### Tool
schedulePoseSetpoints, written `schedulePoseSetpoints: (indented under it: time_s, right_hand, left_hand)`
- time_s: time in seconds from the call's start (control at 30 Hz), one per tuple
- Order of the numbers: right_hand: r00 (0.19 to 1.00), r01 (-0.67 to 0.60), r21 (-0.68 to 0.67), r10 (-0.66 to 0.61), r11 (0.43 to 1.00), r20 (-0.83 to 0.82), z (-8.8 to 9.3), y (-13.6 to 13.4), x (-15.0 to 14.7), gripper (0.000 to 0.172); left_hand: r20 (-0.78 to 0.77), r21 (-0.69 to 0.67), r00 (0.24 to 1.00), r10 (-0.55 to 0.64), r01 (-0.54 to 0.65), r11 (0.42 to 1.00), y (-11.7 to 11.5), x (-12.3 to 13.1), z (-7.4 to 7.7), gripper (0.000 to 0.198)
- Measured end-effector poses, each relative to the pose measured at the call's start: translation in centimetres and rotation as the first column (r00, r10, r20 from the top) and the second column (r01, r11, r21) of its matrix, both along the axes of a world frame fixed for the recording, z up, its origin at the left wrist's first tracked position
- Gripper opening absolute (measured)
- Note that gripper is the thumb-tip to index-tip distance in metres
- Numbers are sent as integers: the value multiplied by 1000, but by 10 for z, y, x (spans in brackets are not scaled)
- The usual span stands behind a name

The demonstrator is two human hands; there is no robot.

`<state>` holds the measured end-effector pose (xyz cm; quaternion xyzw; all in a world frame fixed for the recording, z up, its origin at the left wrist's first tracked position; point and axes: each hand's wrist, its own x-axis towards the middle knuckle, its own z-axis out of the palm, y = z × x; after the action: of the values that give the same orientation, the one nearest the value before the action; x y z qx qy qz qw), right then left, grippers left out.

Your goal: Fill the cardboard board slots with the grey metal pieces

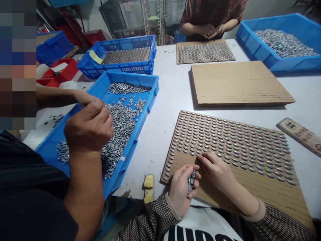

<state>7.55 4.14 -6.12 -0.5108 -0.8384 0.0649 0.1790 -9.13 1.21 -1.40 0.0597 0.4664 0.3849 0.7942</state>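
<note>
My left hand (178,191) is cupped around a handful of small grey spindle-shaped metal pieces (191,182), just over the near left part of a brown corrugated board (273,198). Close beside it, my right hand (217,171) reaches onto the board. Its thumb and fingers are pinched together at the lower edge of the laid pieces; whatever they hold is hidden. Rows of the same grey pieces (225,140) cover the far part of the board and run down its left edge. The near part is bare cardboard.
Left, a co-worker's hands (89,129) are above a blue tray (130,157) of loose pieces. Behind are a blue basket (117,68), a cardboard stack (238,82), a filled board (205,52), another person's hands (209,30) and a blue bin (283,63). A printed strip (301,135) lies right.
</note>
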Motion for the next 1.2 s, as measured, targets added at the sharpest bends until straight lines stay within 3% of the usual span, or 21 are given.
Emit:
schedulePoseSetpoints:
  time_s: [0.13,0.2,0.3,0.4,0.57,0.73,0.9,1.2]
  right_hand:
    - [974,35,-89,-54,995,-219,13,-3,-3,24]
    - [922,9,-211,-90,977,-377,26,-6,-6,21]
    - [844,-121,-432,-137,894,-519,47,-12,-10,20]
    - [835,-181,-517,-147,837,-530,59,-15,-11,20]
    - [853,-136,-458,-132,878,-506,59,-18,-8,20]
    - [850,-11,-366,-184,931,-493,50,-25,4,14]
    - [897,-22,-196,-67,980,-438,35,-30,7,10]
    - [803,-132,-360,-114,923,-585,36,-31,19,23]
  left_hand:
    - [-10,4,1000,17,-17,1000,-2,1,1,31]
    - [-23,25,1000,-1,1,1000,-2,2,0,30]
    - [-78,34,997,-24,26,999,-3,5,-1,30]
    - [-133,33,990,-53,58,998,-4,8,-3,31]
    - [-166,28,981,-96,102,994,-5,13,-3,30]
    - [-120,77,987,-104,114,990,-4,15,-1,28]
    - [-134,102,982,-132,146,984,-3,17,-2,31]
    - [-88,48,986,-145,149,988,0,18,-4,25]
